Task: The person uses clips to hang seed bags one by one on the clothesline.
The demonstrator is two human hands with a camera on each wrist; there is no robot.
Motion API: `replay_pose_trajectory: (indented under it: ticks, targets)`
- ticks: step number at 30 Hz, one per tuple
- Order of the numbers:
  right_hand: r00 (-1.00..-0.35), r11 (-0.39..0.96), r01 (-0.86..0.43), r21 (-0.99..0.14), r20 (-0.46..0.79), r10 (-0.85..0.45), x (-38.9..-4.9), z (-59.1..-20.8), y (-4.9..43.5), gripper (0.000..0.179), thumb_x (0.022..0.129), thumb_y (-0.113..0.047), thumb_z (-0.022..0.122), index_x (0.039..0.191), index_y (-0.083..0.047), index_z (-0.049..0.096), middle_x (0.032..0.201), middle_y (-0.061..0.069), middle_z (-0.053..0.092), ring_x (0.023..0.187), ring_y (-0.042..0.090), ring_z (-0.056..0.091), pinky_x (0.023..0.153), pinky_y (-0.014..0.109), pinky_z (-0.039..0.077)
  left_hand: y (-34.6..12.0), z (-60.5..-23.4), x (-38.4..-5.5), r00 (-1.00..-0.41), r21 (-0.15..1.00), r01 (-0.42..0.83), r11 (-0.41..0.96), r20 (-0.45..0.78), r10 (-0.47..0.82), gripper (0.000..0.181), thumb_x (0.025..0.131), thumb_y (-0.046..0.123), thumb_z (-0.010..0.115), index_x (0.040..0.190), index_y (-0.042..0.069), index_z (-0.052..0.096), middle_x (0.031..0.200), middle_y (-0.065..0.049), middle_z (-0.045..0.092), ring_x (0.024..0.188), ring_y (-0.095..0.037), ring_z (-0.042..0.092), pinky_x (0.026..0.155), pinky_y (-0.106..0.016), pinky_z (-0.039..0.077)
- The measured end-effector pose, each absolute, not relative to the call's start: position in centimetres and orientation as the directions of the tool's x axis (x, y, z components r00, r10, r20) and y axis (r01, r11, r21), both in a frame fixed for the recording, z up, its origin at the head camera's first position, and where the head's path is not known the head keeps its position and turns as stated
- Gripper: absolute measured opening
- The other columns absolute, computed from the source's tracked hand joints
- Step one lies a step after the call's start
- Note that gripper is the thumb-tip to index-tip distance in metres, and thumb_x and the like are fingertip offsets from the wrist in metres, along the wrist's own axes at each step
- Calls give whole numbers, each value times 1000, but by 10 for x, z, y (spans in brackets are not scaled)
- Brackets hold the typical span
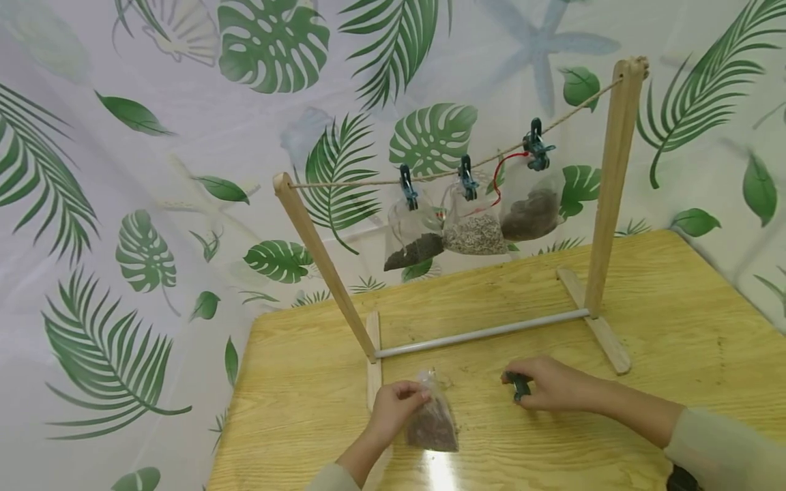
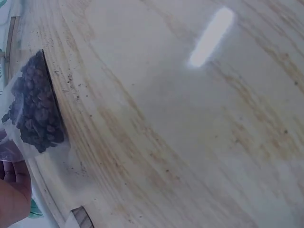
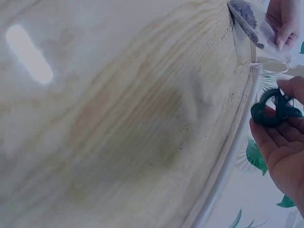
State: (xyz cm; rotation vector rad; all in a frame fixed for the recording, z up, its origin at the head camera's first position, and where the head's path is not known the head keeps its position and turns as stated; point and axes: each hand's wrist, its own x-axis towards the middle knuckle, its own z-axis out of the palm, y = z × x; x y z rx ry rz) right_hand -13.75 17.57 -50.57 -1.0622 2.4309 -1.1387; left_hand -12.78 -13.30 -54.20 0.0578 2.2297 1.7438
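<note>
My left hand [image 1: 393, 409] pinches the top of a clear plastic bag [image 1: 433, 424] between thumb and fingers, low over the front of the table. Dark reddish-brown lumps [image 2: 40, 104] fill the bottom of that bag in the left wrist view. To the right, my right hand [image 1: 546, 385] holds a dark green spring clamp [image 1: 519, 386] between thumb and fingers. In the right wrist view the clamp [image 3: 275, 108] lies across the fingers, with the palm turned up. The two hands are apart, both in front of the wooden stand's white crossbar [image 1: 485, 333].
A rope [image 1: 350, 184] runs between two wooden posts [image 1: 614, 184]. Three clips hang bags from it: dark grains [image 1: 416, 251], speckled gravel [image 1: 475, 234] and brown lumps [image 1: 533, 213]. A red cord [image 1: 496, 179] dangles there. Dark specks dot the wood-grain table [image 1: 295, 409]. A leaf-print cloth stands behind.
</note>
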Motion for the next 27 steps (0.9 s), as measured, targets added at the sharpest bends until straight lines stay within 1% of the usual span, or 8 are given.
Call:
replay_pose_trajectory:
  ticks: [4,8,12,17,19,22,25,27]
  targets:
    - [-716,447,-502,-741,67,-694,-142,-495,171,24,80,0,62,105,0,60,103,17,67,97,35,64,74,33,55,-133,-534,-128,-966,950,-117,288,-177,191,23,87,17,69,95,-4,70,86,-11,70,77,-12,64,68,-20,54]
    - [-718,440,-515,-735,91,-690,-144,-486,167,18,86,-6,64,104,-4,60,101,11,68,95,32,65,76,33,55,-133,-524,-127,-974,947,-84,311,-143,174,21,88,16,68,95,-4,70,87,-12,70,75,-6,61,66,-18,51]
    - [-703,402,-529,-747,121,-701,-143,-476,161,19,88,-8,65,106,-5,60,102,9,67,96,30,65,78,34,55,-132,-504,-124,-980,953,-69,296,-120,158,20,88,11,67,94,-7,69,90,-17,69,77,-8,61,67,-17,49]
    - [-693,398,-538,-743,121,-711,-143,-464,154,22,83,-4,66,105,-7,63,98,3,67,91,18,66,74,29,54,-135,-498,-127,-991,950,-62,305,-96,98,19,87,10,68,94,-7,70,92,-17,70,79,-9,62,67,-18,49]
    - [-686,388,-516,-763,98,-721,-144,-461,152,22,83,-9,69,105,-7,63,99,3,67,91,17,65,76,29,54,-138,-502,-130,-994,948,-55,313,-82,73,19,86,14,69,94,-4,71,93,-14,70,79,-7,62,68,-18,49]
    - [-668,358,-490,-795,78,-740,-148,-457,152,28,84,-21,72,106,-5,63,104,9,67,96,23,66,81,34,55,-141,-499,-132,-998,945,-30,325,-49,51,20,86,16,70,94,-2,72,96,-11,70,84,-9,63,70,-17,49]
    - [-647,312,-507,-803,115,-754,-152,-454,151,30,84,-23,73,105,-4,61,107,14,67,97,27,66,81,35,55,-140,-481,-131,-999,944,-9,329,-21,34,17,87,13,69,93,-2,71,99,-13,69,88,-13,63,73,-16,49]
    - [-640,301,-518,-800,130,-757,-154,-450,150,28,84,-21,73,104,-5,61,107,14,67,97,25,67,81,33,55,-139,-474,-132,-1000,943,20,331,12,27,15,87,12,69,93,-2,71,99,-13,69,87,-12,62,73,-16,49]
